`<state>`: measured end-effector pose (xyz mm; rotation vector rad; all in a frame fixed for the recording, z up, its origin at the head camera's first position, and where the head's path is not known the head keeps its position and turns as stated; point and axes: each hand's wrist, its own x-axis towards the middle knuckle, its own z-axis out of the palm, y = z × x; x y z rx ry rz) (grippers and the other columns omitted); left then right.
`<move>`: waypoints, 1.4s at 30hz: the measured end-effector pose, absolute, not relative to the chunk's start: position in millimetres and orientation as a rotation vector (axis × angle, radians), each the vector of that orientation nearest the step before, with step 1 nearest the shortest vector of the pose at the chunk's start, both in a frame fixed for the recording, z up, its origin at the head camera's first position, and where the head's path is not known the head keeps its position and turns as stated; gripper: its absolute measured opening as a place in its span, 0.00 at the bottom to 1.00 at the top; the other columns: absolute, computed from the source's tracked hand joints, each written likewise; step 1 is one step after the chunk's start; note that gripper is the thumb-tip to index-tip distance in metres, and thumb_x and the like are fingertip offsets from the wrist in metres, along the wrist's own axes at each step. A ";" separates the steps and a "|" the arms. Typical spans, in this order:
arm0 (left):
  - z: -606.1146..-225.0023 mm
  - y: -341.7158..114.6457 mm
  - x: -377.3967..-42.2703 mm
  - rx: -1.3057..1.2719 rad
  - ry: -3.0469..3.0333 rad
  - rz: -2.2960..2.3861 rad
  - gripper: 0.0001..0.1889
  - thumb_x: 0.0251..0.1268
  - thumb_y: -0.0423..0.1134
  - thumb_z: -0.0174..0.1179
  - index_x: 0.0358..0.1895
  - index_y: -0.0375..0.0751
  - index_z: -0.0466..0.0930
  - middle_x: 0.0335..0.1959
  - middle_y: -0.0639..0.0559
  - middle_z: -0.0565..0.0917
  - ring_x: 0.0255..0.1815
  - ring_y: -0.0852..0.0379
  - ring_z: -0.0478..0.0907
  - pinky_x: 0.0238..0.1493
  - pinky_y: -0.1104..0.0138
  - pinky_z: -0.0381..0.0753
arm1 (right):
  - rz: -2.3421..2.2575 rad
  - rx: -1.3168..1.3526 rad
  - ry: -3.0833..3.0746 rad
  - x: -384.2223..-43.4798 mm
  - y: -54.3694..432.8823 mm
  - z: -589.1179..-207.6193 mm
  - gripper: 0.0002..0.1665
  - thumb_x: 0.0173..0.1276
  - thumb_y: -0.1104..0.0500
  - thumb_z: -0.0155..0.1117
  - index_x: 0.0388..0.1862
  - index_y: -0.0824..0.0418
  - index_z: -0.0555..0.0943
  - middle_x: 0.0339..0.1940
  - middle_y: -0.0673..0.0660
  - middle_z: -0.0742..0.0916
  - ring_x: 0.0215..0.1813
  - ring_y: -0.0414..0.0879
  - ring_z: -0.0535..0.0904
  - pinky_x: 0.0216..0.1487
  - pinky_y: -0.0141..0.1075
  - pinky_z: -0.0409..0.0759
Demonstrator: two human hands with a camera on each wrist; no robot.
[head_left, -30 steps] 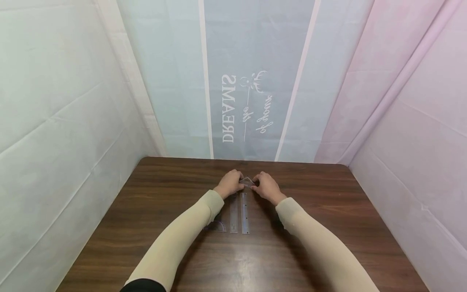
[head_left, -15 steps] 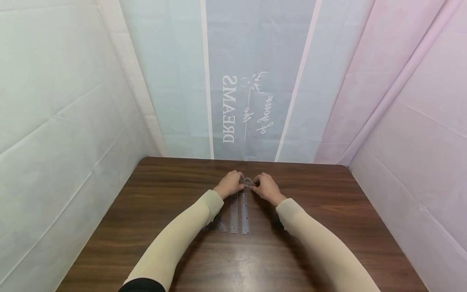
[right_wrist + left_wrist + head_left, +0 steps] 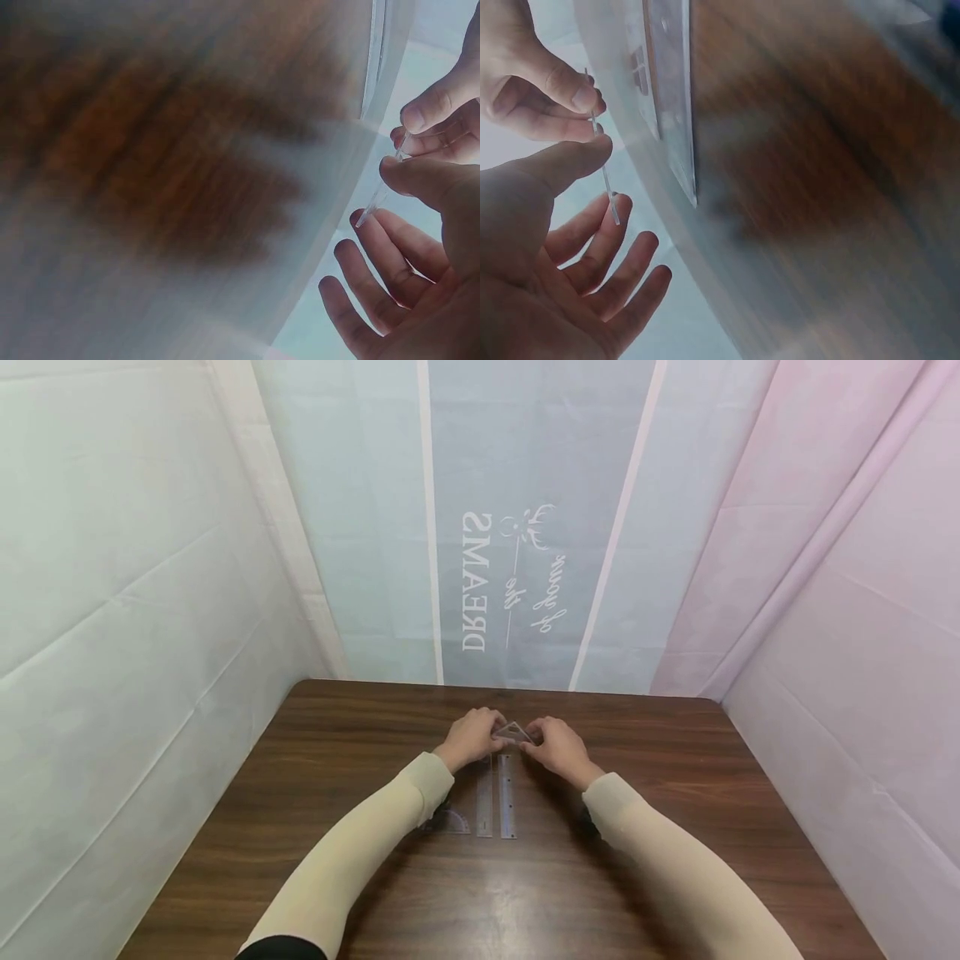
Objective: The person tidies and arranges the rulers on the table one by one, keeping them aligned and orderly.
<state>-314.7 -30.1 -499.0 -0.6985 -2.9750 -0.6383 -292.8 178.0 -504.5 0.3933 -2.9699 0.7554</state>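
Both hands hold a clear plastic set square point(image 3: 513, 737) near the far side of the table, one at each side of it. My left hand point(image 3: 472, 735) pinches its left corner between thumb and fingers, while my right hand point(image 3: 561, 750) pinches the right one. In the left wrist view the set square point(image 3: 607, 184) shows edge-on as a thin strip between thumb and index finger, the other fingers spread. The right wrist view likewise shows the set square point(image 3: 373, 201) as a narrow strip, both thumbs against it.
Two clear rulers point(image 3: 484, 810) point(image 3: 507, 802) lie side by side on the brown wooden table point(image 3: 645, 860), pointing away from me. Left of them lies a clear piece with a curved scale point(image 3: 453, 823), partly hidden by my left sleeve. A printed cloth point(image 3: 517, 460) hangs behind the table.
The set square's outline and its cut-out show more plainly than before. The right hand and forearm have shifted slightly right, and the whole head view has moved a little.
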 end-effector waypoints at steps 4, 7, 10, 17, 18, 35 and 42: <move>-498.8 -29.8 -306.6 -0.715 -2.947 -0.643 0.21 0.71 0.49 0.74 0.61 0.42 0.86 0.49 0.51 0.86 0.48 0.54 0.82 0.49 0.59 0.85 | 0.765 0.417 -2.960 -286.6 181.5 -503.9 0.18 0.72 0.55 0.78 0.56 0.60 0.89 0.49 0.56 0.89 0.52 0.52 0.86 0.53 0.52 0.85; -497.7 -28.9 -298.7 -0.727 -2.944 -0.640 0.22 0.71 0.49 0.74 0.61 0.42 0.86 0.49 0.50 0.87 0.48 0.54 0.82 0.50 0.59 0.84 | 0.776 0.455 -2.952 -280.1 185.3 -503.7 0.17 0.71 0.55 0.78 0.55 0.60 0.89 0.48 0.55 0.89 0.51 0.51 0.86 0.53 0.51 0.86; -495.2 -27.6 -290.3 -0.760 -2.943 -0.635 0.23 0.71 0.50 0.74 0.61 0.42 0.86 0.50 0.50 0.87 0.49 0.53 0.82 0.51 0.59 0.84 | 0.801 0.485 -2.940 -271.4 191.0 -504.0 0.17 0.71 0.56 0.79 0.55 0.61 0.89 0.47 0.55 0.89 0.49 0.50 0.87 0.52 0.50 0.86; -495.8 -25.0 -278.8 -0.798 -2.935 -0.591 0.22 0.69 0.53 0.75 0.58 0.46 0.87 0.48 0.54 0.86 0.46 0.57 0.80 0.44 0.64 0.81 | 0.800 0.524 -2.929 -256.8 201.3 -504.8 0.17 0.70 0.57 0.79 0.54 0.61 0.89 0.46 0.54 0.88 0.47 0.48 0.85 0.49 0.48 0.86; -496.6 -24.6 -277.7 -0.801 -2.934 -0.584 0.22 0.69 0.53 0.75 0.58 0.46 0.87 0.47 0.55 0.86 0.45 0.57 0.80 0.43 0.65 0.81 | 0.793 0.522 -2.931 -255.1 202.0 -504.3 0.17 0.70 0.56 0.79 0.54 0.61 0.89 0.45 0.54 0.88 0.47 0.48 0.85 0.49 0.48 0.86; -498.1 -18.1 -249.6 -0.899 -2.913 -0.590 0.22 0.70 0.54 0.75 0.59 0.47 0.87 0.47 0.56 0.86 0.43 0.60 0.78 0.41 0.68 0.78 | 0.735 0.568 -2.963 -227.8 216.7 -501.4 0.17 0.69 0.54 0.80 0.53 0.59 0.90 0.44 0.51 0.88 0.46 0.45 0.85 0.49 0.48 0.86; -501.4 -15.0 -240.1 -0.935 -2.908 -0.570 0.22 0.69 0.54 0.75 0.59 0.48 0.87 0.45 0.57 0.85 0.41 0.62 0.77 0.39 0.70 0.77 | 0.697 0.573 -2.975 -216.6 222.0 -503.4 0.16 0.68 0.54 0.81 0.52 0.57 0.90 0.42 0.48 0.87 0.45 0.43 0.83 0.47 0.47 0.86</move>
